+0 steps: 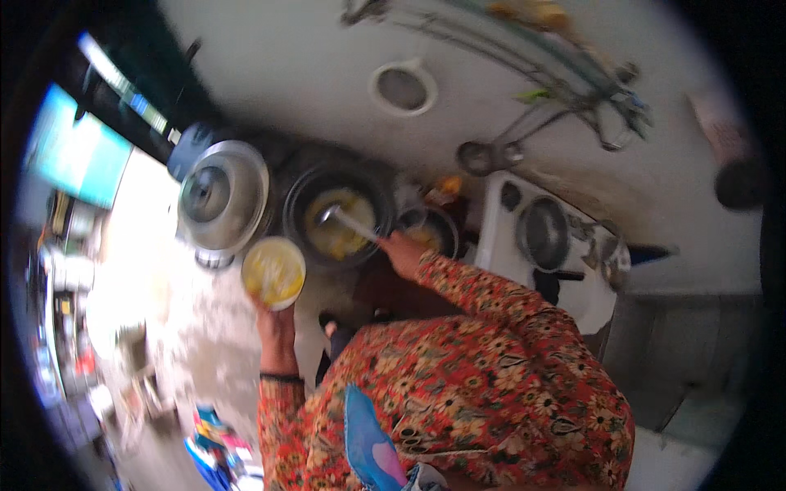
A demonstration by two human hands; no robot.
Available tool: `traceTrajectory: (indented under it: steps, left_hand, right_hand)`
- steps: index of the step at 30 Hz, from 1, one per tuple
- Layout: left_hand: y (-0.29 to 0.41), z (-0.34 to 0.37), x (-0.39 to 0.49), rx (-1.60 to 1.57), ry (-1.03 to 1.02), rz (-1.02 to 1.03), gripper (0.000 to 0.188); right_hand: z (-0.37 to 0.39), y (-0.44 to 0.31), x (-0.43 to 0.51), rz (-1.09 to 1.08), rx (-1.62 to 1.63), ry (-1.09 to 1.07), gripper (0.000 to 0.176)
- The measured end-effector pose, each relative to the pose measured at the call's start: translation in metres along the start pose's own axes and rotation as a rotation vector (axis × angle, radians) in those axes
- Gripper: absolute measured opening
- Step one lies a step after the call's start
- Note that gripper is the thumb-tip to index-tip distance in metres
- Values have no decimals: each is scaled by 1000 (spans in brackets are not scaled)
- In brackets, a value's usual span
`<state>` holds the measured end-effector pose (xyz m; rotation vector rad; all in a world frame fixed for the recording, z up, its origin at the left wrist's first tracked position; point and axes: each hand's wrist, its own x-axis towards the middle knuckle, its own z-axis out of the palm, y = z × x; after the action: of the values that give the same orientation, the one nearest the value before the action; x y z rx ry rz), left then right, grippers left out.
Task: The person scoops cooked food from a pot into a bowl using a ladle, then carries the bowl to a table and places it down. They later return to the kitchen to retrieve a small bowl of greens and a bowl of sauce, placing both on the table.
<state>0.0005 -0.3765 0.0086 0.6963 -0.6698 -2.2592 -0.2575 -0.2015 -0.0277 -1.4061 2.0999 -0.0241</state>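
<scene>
My left hand (273, 316) holds up a round white bowl (274, 272) of yellow food in liquid. In my right hand (402, 253) is the handle of a metal ladle (353, 222). The ladle's head dips into a large dark pot (296, 236), which holds pale yellow liquid with yellow pieces in it. The bowl is just left of the pot, close to its rim. Blur hides the finer detail of the food.
Left of the pot sits a wide metal pan or lid (255, 184). A smaller pot (451, 230) stands right of it. Beyond is a white table (500, 239) with a dark pan (543, 233). A strainer (402, 89) and a wire rack (485, 55) are on the wall.
</scene>
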Motion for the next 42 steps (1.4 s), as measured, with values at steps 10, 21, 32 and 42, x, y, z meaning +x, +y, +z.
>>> traceTrajectory:
  steps: [10,21,32,42]
  left_hand:
    - [5,3,33,126,-76,-139,74]
    - [19,30,9,159,-169,-193,77]
    - [-8,21,-59,75,-111,-11,71]
    - [-55,7,-229,-246,167,194,67]
  right_hand:
    - [30,6,-102,248,418,373,49]
    - [76,1,-210,590,585,327,47]
    - [85,109,-244,434,256,466,28]
    - [45,84,-251,94,325,145,39]
